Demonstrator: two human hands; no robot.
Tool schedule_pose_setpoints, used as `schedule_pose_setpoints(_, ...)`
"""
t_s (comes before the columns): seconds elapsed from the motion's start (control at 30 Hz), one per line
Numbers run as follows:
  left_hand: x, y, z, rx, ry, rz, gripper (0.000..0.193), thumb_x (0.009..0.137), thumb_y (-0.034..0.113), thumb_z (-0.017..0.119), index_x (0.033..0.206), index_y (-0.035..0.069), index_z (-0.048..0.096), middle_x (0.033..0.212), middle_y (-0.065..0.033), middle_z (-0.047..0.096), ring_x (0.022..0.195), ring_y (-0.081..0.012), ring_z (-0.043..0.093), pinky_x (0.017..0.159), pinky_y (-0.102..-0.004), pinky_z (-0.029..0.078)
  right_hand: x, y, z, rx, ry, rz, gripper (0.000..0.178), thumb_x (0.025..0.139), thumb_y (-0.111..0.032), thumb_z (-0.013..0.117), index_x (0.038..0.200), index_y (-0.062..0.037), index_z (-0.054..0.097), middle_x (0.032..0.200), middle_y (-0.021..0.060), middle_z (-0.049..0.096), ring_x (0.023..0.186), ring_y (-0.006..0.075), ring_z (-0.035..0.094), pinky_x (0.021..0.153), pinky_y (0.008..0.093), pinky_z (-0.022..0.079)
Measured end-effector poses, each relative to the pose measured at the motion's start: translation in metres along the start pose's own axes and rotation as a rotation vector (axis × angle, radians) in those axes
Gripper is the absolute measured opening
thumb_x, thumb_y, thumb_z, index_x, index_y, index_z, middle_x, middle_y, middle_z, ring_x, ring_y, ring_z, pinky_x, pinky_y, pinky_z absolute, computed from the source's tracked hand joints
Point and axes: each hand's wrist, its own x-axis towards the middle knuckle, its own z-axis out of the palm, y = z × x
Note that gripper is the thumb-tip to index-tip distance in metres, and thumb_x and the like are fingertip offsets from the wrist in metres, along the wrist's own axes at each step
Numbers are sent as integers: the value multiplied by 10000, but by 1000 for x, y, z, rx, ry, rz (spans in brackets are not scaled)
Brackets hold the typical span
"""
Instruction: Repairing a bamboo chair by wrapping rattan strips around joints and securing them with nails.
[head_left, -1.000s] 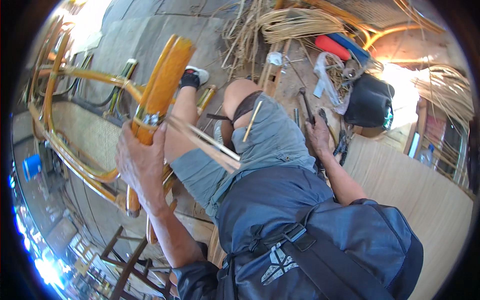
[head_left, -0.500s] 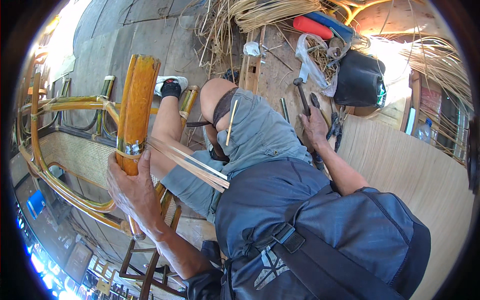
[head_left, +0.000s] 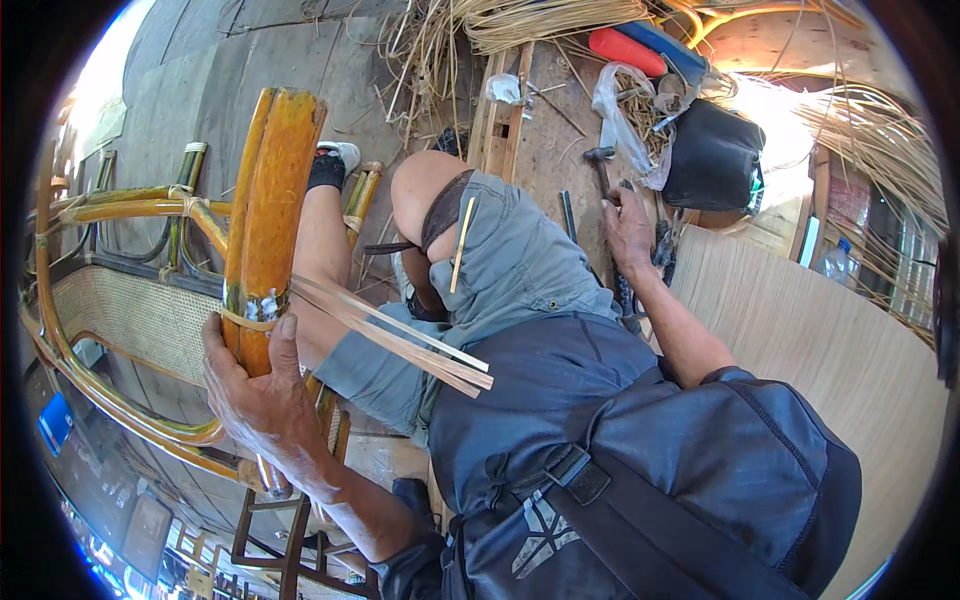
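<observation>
My left hand (head_left: pixel 262 400) is wrapped around a thick, glossy yellow-brown rattan chair arm (head_left: pixel 275 190), just below a narrow band that circles it. A whitish patch (head_left: pixel 262 305) shows above that band. From the chair arm, several pale flat rattan strips (head_left: pixel 400 345) stretch over my leg toward my belly. Another short strip (head_left: pixel 463 245) lies on my shorts. On the right, my right hand (head_left: pixel 628 235) has its fingers closed over the handle of a hammer (head_left: pixel 598 154), whose dark head sticks out beyond them. Part of the handle is hidden under the hand.
The rattan chair frame (head_left: pixel 130 210) with a woven cane panel (head_left: pixel 140 315) fills the left. At the right are a pale wooden board (head_left: pixel 800 330), a black pouch (head_left: pixel 715 155) and a plastic bag (head_left: pixel 622 110). Coiled rattan (head_left: pixel 530 25) lies at the top.
My right hand has shifted slightly up along the hammer handle, covering more of it. The hammer head sits a little higher. My left hand keeps its grip on the chair arm.
</observation>
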Motion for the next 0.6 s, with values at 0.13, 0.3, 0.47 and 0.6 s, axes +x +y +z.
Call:
schedule_pose_setpoints(0.13,-2,-7,3,-168,239,178,465,847,311,608,1165,-19,528,1045,-168,586,938,-294,576,855,-385,443,6,-17,-5,106,-82,-43,182,855,-135,535,979,-7,571,902,149,586,891,288,567,795,340,437)
schedule_pose_setpoints(0.3,-62,1,-19,-655,-72,251,349,899,284,482,1021,-29,579,933,-137,593,849,-237,582,740,-382,481,3,11,5,65,7,-214,193,895,-182,483,970,-23,564,909,180,580,865,354,554,774,393,437)
schedule_pose_setpoints(0.47,-88,-25,90,-859,-356,-235,162,846,32,548,1003,1,576,860,-121,599,812,-197,581,739,-296,450,0,-15,-8,-52,-168,14,340,928,-282,393,869,21,535,801,264,537,773,434,522,675,459,402)
schedule_pose_setpoints(0.6,-64,-50,143,-1282,10,-607,179,879,41,513,1038,21,591,876,-66,548,755,-130,521,744,-247,437,-4,-17,-2,-134,-240,3,364,911,-290,392,798,30,523,757,292,527,758,465,518,637,488,383)
